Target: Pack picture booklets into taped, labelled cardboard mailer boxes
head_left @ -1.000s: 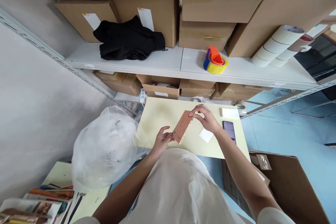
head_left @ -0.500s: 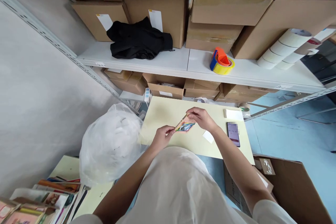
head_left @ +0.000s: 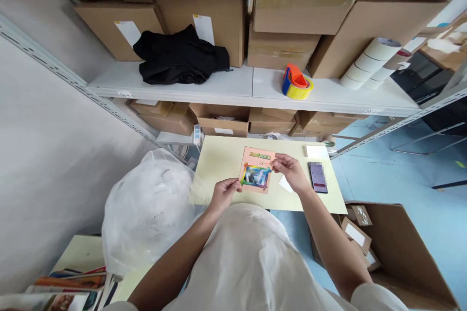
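A small pink booklet with a colourful picture and green-yellow lettering faces me above the pale yellow table. My left hand pinches its lower left edge between thumb and fingers. At its upper right edge, my right hand is closed on it too. Partly under the right hand's side, a white slip of paper lies on the table. To the right of that hand rests a phone with its screen lit, and behind the phone is a stack of white paper.
A big translucent bag bulges at the left, beside books. An open carton holding small boxes stands at lower right. The shelf ahead carries cartons, a black garment, a tape dispenser and label rolls.
The booklet has turned from a slanted, edge-on pose to show its front cover flat towards me. My right hand has shifted to its right edge. The view has swung slightly right.
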`<state>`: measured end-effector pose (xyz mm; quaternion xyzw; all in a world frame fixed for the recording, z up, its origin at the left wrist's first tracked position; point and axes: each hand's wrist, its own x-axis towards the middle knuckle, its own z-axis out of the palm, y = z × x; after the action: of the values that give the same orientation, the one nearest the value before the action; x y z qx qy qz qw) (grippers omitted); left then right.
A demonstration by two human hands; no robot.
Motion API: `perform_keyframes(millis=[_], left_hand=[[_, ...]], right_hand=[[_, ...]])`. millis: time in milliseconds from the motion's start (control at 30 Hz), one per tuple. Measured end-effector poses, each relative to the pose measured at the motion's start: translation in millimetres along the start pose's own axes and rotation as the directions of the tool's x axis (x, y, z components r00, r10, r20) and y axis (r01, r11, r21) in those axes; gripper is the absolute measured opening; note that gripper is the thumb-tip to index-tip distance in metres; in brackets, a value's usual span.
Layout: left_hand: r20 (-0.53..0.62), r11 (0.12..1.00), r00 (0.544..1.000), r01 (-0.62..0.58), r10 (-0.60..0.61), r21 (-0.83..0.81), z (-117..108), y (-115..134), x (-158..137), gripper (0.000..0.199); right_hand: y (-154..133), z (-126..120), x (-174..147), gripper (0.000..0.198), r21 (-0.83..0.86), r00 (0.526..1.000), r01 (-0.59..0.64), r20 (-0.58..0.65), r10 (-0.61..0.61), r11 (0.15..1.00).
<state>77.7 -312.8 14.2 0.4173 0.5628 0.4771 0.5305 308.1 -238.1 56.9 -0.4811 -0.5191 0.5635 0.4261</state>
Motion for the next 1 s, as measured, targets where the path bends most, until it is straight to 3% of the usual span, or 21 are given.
perform_keyframes(millis=[100,200,333,467,567,800,1000], left_hand=[[-0.024,0.998,1.0,0.016,-0.017,-0.054,2,-1,1,0.027],[0.0,1.0,1.0,-0.011,0.011,0.005,0,-1,3,0.028],[0.016,0.997,0.999,-0.052,0.051,0.062,-4,3,6,0.037],[0.003,0.999,0.999,-0.039,0.039,0.006,-7,5,8,0.056],[0.018,1.0,1.0,-0.018,0.018,-0.007,-12,3,9,0.059],[0.213,0.999,0.977,0.019,-0.03,0.05,-22,-25,8,0.049],[-0.009,0.978,0.993,0.121,-0.121,0.169,-61,-68,31,0.05]], right_hand=[[6,13,-18,0.039,-0.009,0.999,-0.019,0.051,0.02,1.0],[13,20,-27,0.037,-0.052,0.998,-0.041,0.037,0.043,0.998],[17,19,-26,0.039,-0.06,0.998,-0.056,0.011,0.056,0.997],[18,16,-22,0.04,-0.017,0.998,-0.066,-0.005,0.066,0.998],[23,14,-23,0.044,-0.005,0.994,-0.103,-0.022,0.103,0.995],[52,34,-23,0.042,-0.029,0.978,-0.21,-0.005,0.209,0.977],[87,90,13,0.047,0.003,0.928,-0.371,-0.039,0.371,0.929]])
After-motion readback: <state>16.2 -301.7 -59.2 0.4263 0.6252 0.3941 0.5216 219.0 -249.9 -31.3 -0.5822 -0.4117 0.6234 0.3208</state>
